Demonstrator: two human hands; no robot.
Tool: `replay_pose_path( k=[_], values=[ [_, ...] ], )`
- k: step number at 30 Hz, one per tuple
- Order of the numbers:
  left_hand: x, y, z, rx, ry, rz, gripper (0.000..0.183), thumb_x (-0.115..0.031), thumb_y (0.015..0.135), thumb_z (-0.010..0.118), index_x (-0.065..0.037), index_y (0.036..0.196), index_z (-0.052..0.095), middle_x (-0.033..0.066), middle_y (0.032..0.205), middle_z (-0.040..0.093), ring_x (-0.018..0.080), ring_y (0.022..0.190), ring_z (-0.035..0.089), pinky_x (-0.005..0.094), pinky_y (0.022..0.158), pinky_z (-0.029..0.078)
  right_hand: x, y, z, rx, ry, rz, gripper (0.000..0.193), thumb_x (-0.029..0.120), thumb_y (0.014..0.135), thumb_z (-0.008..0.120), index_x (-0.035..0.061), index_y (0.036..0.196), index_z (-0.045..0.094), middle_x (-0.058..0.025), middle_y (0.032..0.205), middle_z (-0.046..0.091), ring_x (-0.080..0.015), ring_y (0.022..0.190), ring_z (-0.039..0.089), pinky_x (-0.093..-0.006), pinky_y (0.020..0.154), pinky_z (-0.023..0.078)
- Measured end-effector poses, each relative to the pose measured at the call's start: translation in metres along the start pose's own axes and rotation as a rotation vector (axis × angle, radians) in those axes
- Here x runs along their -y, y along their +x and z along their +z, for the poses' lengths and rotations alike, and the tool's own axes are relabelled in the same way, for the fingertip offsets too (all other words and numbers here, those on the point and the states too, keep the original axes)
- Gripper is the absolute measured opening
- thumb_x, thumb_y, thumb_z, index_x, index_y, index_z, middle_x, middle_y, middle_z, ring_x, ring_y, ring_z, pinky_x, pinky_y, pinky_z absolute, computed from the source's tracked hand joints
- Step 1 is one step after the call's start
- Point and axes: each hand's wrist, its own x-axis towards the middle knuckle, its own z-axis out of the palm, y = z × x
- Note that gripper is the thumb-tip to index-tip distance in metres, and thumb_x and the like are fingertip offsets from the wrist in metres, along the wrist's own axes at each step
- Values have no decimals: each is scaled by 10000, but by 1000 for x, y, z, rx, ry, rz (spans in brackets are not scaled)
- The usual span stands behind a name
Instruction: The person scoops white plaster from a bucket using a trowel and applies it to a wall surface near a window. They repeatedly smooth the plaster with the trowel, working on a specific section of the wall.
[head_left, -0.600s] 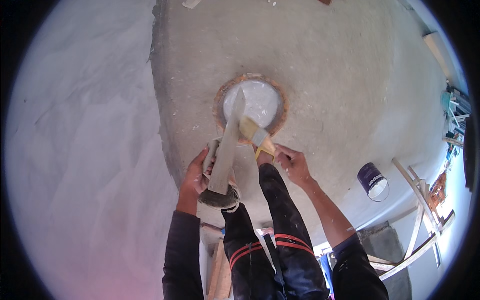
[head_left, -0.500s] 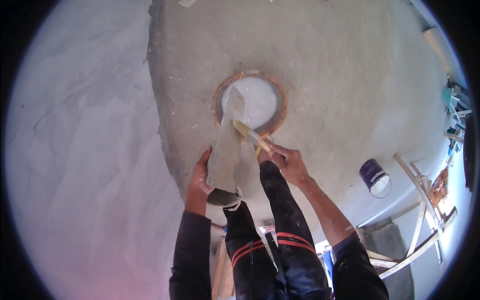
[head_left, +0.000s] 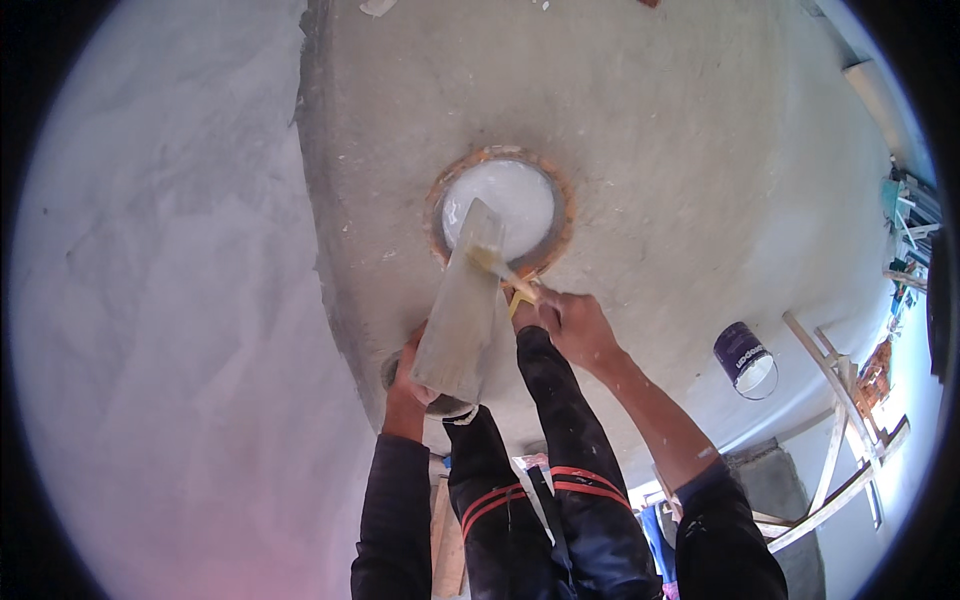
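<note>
My left hand [head_left: 408, 390] grips a long, flat grey plastering trowel [head_left: 455, 330] from its side and underside; the fingers beneath are hidden. The trowel slants away from me, its far end over a round container [head_left: 568, 205] with a worn orange-brown rim. White, wet-looking material [head_left: 520, 200] fills that container. In my right hand [head_left: 578, 330] is a paintbrush [head_left: 515, 281], closed in the fingers, and its pale yellow bristles touch the trowel's face near the far end.
My feet stand close to the container, on a grey floor [head_left: 660, 200]. A whitish surface [head_left: 170, 300] fills the left side. To the right lie a dark purple bucket [head_left: 742, 355] with a wire handle and a wooden frame [head_left: 840, 460]. Mixed items [head_left: 915, 220] are heaped at the far right.
The trowel has shifted a little toward me, its far end now covering less of the container. The brush has moved slightly along the trowel's face and looks more blurred.
</note>
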Motion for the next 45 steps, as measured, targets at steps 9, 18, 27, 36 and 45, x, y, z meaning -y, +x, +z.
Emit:
replay_pose_path(
  k=[9,18,27,36,45],
  values=[
    [3,-10,-2,-42,178,132,366,-251,944,431,-26,1224,505,119,1109,620,233,1027,601,383,849,515,-53,72,4,-177,-103,211,214,143,873,520,0,992,625,-262,733,585,-396,696,614,-439,585,481],
    [5,26,16,-83,61,-102,390,-328,941,452,-20,1169,521,111,984,651,195,826,664,304,701,570,49,-35,-22,45,-117,-39,257,88,827,562,47,1069,641,-217,718,614,-343,620,617,-402,586,494],
    [6,8,25,-216,279,-45,238,-327,911,537,-93,953,521,-7,673,514,71,477,433,188,421,366,54,-12,-23,65,-307,3,261,117,822,560,67,1067,635,-196,645,581,-358,605,602,-437,579,497],
    [9,-13,14,-250,347,33,257,-335,922,518,-81,962,522,9,708,525,67,492,418,186,425,344,-52,56,29,-139,-157,109,243,212,867,521,2,939,621,-204,675,598,-336,607,610,-438,560,493],
    [13,-13,3,-180,95,2,372,-356,928,501,-42,1117,563,71,920,639,141,685,611,264,615,513,-99,96,61,-160,771,620,243,282,915,498,45,898,552,-42,638,548,-92,434,416,-223,349,303]
  ],
)
